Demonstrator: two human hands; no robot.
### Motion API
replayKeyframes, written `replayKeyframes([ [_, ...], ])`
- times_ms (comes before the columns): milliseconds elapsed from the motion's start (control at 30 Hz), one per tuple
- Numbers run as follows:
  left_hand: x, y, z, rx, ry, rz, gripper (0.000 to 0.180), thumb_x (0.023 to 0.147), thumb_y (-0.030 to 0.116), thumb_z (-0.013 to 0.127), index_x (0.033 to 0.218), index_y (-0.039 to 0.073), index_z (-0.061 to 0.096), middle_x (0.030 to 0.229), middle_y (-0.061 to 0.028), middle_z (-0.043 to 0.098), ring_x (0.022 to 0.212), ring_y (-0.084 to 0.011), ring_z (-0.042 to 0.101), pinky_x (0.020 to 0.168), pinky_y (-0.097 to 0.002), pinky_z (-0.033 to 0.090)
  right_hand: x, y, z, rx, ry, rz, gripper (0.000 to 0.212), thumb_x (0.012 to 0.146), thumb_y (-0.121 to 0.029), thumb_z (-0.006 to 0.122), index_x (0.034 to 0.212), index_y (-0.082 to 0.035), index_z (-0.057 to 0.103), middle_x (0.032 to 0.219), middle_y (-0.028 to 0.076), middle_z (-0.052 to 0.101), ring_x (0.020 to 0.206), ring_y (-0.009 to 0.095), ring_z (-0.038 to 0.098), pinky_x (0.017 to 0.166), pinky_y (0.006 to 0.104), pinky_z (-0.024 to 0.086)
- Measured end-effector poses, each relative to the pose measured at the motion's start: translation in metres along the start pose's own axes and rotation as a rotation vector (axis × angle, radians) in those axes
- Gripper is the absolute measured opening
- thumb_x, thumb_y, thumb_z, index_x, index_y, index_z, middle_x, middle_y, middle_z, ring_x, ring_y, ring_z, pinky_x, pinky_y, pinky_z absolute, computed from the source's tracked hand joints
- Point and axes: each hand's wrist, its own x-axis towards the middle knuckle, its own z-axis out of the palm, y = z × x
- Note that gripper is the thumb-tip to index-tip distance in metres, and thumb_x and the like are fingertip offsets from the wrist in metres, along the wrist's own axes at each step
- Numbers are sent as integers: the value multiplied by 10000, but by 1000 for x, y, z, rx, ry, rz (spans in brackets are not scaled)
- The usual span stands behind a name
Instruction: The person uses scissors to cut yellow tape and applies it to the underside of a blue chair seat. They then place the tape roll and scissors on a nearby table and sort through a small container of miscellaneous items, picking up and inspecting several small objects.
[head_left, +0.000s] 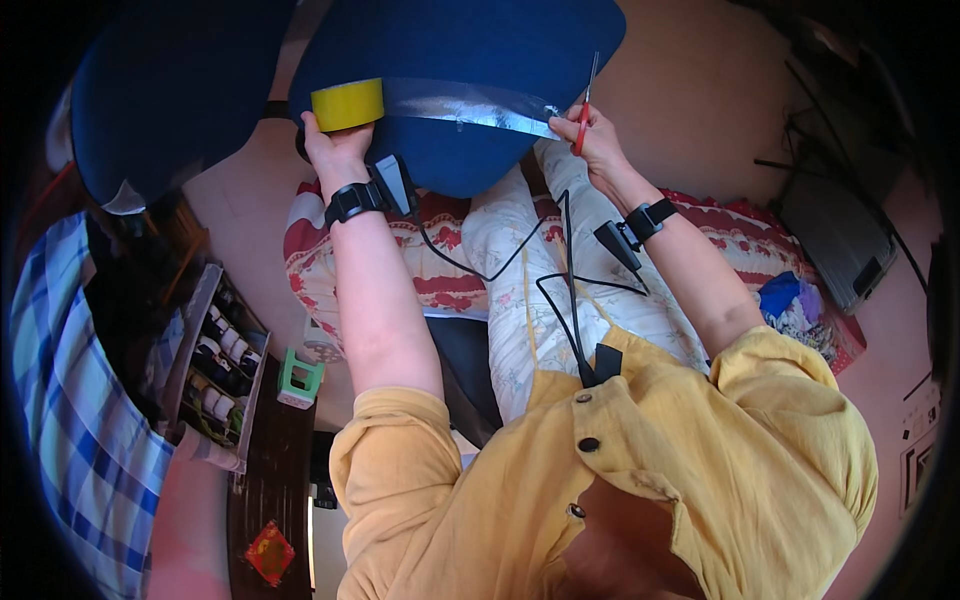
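Currently | left hand (338,148) clasps tape roll (348,104) | right hand (603,148) pinches strip (470,108), scissors (583,125) | strip between hands

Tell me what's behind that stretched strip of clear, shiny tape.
Behind the clear tape strip is a dark-blue, rounded, broad surface. Glare on the strip obscures some of it; the right hand hides whatever lies behind it.
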Motion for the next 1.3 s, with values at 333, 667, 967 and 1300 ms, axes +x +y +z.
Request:
replayKeyframes([
  [333,-25,-10,-18,288,-86,79,593,1001,464,568,1459,126,401,1528,-115,406,1455,-279,318,1202,-562,167,-10,-6,-2,28,16,-12,253,828,-176,821,920,-116,593,828,27,570,804,142,529,741,281,411],
  [667,-44,-25,-24,448,-124,148,603,963,419,658,1423,91,446,1521,-136,402,1460,-285,311,1202,-587,159,-6,-6,2,-8,-12,-31,253,855,-235,818,900,-124,595,816,24,600,774,118,539,688,255,413],
  [967,-31,-21,-23,264,-111,120,448,1009,270,600,1404,97,477,1498,-128,443,1452,-279,323,1215,-560,119,-3,-10,8,-46,-26,-10,262,841,-216,814,918,-122,582,793,-3,538,744,115,489,665,263,403],
  [1300,-8,-3,4,314,-95,326,533,1010,159,598,1476,44,366,1460,-146,478,1381,-297,426,1202,-482,250,-31,-38,37,53,-103,-7,212,855,-142,790,904,-115,586,800,-17,566,759,88,525,687,236,410],
])
